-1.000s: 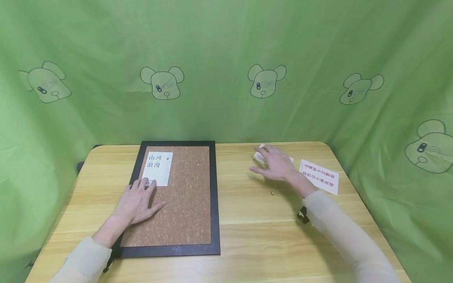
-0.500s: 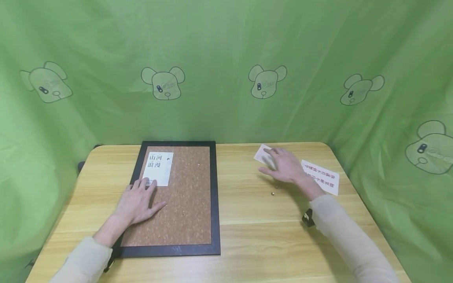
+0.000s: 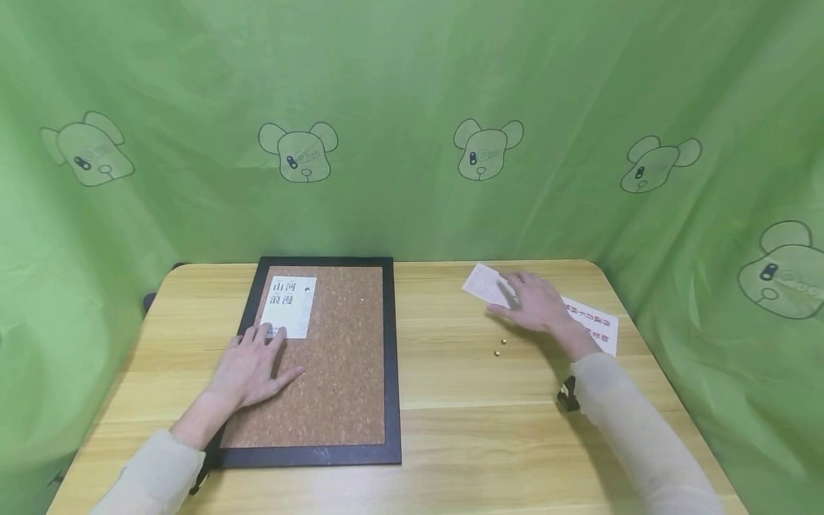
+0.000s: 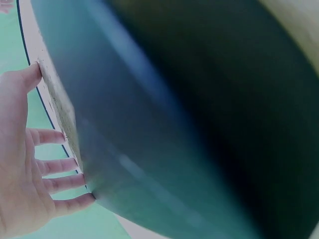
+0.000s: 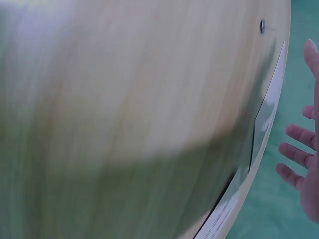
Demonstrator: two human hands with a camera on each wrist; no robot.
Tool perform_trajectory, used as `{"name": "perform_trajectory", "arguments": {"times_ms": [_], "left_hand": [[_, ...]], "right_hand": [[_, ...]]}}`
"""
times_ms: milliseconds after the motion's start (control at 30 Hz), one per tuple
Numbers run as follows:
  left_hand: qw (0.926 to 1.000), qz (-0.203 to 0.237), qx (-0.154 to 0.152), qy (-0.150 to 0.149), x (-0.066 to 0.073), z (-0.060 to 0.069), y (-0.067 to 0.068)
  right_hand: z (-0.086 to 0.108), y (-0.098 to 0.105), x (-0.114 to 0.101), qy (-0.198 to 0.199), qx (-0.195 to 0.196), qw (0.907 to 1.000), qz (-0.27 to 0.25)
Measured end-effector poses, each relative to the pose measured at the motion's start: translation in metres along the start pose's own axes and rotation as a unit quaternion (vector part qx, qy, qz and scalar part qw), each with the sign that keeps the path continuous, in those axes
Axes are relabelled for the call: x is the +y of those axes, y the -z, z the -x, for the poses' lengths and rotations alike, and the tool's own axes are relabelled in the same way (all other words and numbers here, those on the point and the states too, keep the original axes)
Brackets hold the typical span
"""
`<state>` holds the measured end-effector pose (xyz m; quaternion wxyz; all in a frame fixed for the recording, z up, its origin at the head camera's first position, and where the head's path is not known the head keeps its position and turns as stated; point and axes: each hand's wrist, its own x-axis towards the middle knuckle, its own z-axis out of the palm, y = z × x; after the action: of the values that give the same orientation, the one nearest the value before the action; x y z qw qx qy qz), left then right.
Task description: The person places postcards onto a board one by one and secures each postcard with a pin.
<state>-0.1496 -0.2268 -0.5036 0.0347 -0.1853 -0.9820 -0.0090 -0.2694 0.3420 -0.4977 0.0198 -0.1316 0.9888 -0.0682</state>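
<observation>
Left hand (image 3: 247,372) is resting spread on the corkboard (image 3: 347,365), fingertips sitting at the lower edge of the white lettered card (image 3: 287,315). Right hand (image 3: 531,304) is hovering over the pale pink card (image 3: 479,280), fingers parted, pinching nothing visible. That card is lying flat on the table (image 3: 450,436), right of the board, one corner sitting near the far edge.

Handling guess: light, thin, bending easily, probably sliding on smooth wood. Flat edges are giving little grip; I'd be pinching a corner, thumb under.

Clearances: green curtain (image 3: 399,207) is hanging right behind the far edge; red-lettered card (image 3: 604,332) is lying under the right wrist; two small metal tacks (image 3: 503,342) are sitting nearer the person. Widest gap is running left, toward the board frame.
</observation>
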Motion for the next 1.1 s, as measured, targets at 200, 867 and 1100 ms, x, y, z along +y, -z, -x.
{"name": "perform_trajectory", "arguments": {"times_ms": [200,867,1100], "left_hand": [[1.0000,0.001,-0.004,0.000,0.001,0.000,-0.001],[0.9999,0.006,-0.006,-0.010,0.001,-0.003,0.006],[0.9999,0.003,-0.011,-0.012,0.000,-0.004,0.006]], "right_hand": [[0.001,-0.001,0.013,-0.009,-0.003,0.9999,0.006],[0.008,-0.001,0.040,-0.043,-0.037,0.9983,0.009],[0.011,-0.001,0.045,-0.049,-0.049,0.9975,0.015]]}}
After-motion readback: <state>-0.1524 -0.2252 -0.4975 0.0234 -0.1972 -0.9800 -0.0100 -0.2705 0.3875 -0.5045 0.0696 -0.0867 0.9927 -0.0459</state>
